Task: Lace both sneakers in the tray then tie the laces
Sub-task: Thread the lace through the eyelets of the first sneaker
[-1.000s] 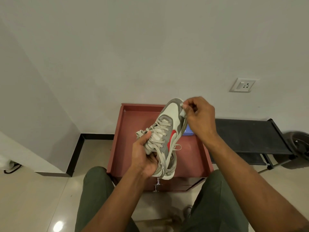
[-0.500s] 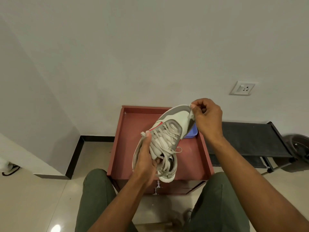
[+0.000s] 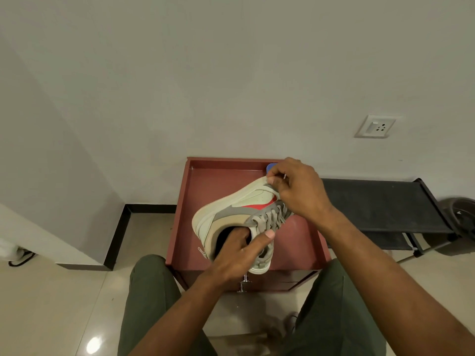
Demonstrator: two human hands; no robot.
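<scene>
1. Sneaker (image 3: 231, 211): cream/grey with a red side patch, held in the air above the tray (image 3: 303, 240), rolled onto its side, toe pointing to about 2 o'clock, heel to about 8 o'clock.
2. Laces (image 3: 272, 217): grey, crossed through the eyelets along the upper edge; ends not traceable.
3. Left hand (image 3: 239, 255): fingers go into the shoe opening at the heel, thumb pressed outside near the tongue, so it grips the collar.
4. Right hand (image 3: 295, 191): curled at the toe end, pinching something small at the toe edge; can't tell if it's a lace tip or the shoe itself.
5. Tray: red-brown, walled, sits on the floor between the person's knees, against the wall.
6. Blue object (image 3: 271, 167): in the tray's 1 o'clock corner, mostly hidden by the right hand.
7. Black rack (image 3: 380, 204): at 3 o'clock of the tray, just beside it.
8. Wall socket (image 3: 375, 126): at 1 o'clock, above the rack.
</scene>
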